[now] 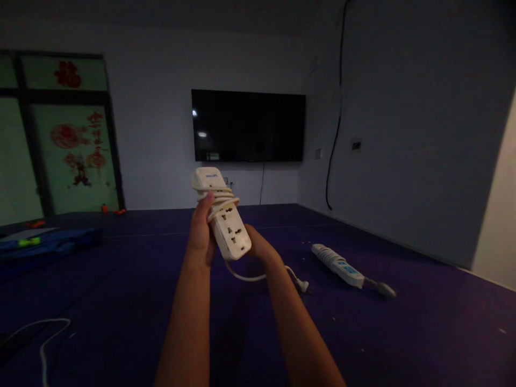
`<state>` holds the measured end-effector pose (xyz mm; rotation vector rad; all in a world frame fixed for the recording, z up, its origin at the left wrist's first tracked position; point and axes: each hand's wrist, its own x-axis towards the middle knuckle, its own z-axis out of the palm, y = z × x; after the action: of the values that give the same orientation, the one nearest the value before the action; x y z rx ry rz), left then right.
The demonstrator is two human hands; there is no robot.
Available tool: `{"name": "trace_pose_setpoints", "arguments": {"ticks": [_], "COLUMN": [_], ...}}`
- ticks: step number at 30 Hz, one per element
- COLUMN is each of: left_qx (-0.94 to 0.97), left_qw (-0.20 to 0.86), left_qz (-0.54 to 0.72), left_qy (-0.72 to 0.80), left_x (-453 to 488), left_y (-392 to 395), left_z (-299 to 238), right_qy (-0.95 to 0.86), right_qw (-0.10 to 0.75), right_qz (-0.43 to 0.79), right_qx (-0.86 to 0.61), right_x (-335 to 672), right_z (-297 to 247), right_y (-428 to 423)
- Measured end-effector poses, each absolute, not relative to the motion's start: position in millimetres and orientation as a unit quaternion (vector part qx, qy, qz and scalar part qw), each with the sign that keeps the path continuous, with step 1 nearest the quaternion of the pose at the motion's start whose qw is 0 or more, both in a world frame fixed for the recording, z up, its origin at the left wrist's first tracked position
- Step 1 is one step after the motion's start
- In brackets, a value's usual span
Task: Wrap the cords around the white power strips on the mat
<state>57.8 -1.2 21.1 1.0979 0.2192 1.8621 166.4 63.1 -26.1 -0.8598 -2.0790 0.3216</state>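
A white power strip (231,234) is held up in front of me, tilted, with its sockets facing me and its cord wrapped round the upper half. My left hand (201,231) is closed on its left side, thumb over the wound cord. Behind the lower right end is my right hand (256,242); its fingers are mostly hidden by the strip, and it appears to support it. A loose length of cord hangs below, passes behind my right forearm and ends in a white plug (303,285).
On the purple floor (258,333) to the right lies a second power strip (338,266), cord wound round it, with a dark plug end (385,290). A white cable (44,344) lies front left, blue cloth (48,242) further back. A television (249,126) hangs on the far wall.
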Motion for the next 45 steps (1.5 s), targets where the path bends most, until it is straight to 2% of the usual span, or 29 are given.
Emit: {"name": "trace_pose_setpoints", "arguments": {"ticks": [3, 10, 14, 17, 22, 27, 35, 45], "left_qx": [0.474, 0.451, 0.422, 0.409, 0.334, 0.311, 0.385, 0.302], "left_qw": [0.451, 0.418, 0.389, 0.350, 0.317, 0.328, 0.329, 0.300], "left_qz": [0.746, 0.775, 0.803, 0.828, 0.873, 0.876, 0.838, 0.888], "left_qy": [0.122, 0.144, 0.159, 0.160, 0.160, 0.165, 0.206, 0.176], "left_x": [57.5, 58.8, 56.2, 51.9, 41.9, 35.5, 39.2, 37.9], "left_y": [0.9, 1.2, 5.1, 7.4, 9.7, 10.8, 10.8, 9.5], "left_z": [19.4, 20.2, 20.6, 21.4, 23.9, 23.2, 18.3, 16.2], "right_qy": [-0.817, -0.700, -0.650, -0.646, -0.677, -0.699, -0.762, -0.813], "right_qw": [0.452, 0.569, 0.642, 0.661, 0.649, 0.631, 0.584, 0.410], "right_qz": [0.158, 0.159, 0.189, 0.200, 0.246, 0.273, 0.202, 0.327], "right_qx": [-0.322, -0.401, -0.359, -0.324, -0.246, -0.196, -0.193, -0.252], "right_x": [172.6, 188.9, 197.9, 201.7, 201.7, 195.5, 171.4, 179.2], "right_z": [-25.8, -22.1, -18.4, -14.2, -6.5, 4.0, 18.8, 13.0], "right_y": [67.7, 78.2, 75.8, 69.3, 54.1, 33.6, -1.6, 0.3]}}
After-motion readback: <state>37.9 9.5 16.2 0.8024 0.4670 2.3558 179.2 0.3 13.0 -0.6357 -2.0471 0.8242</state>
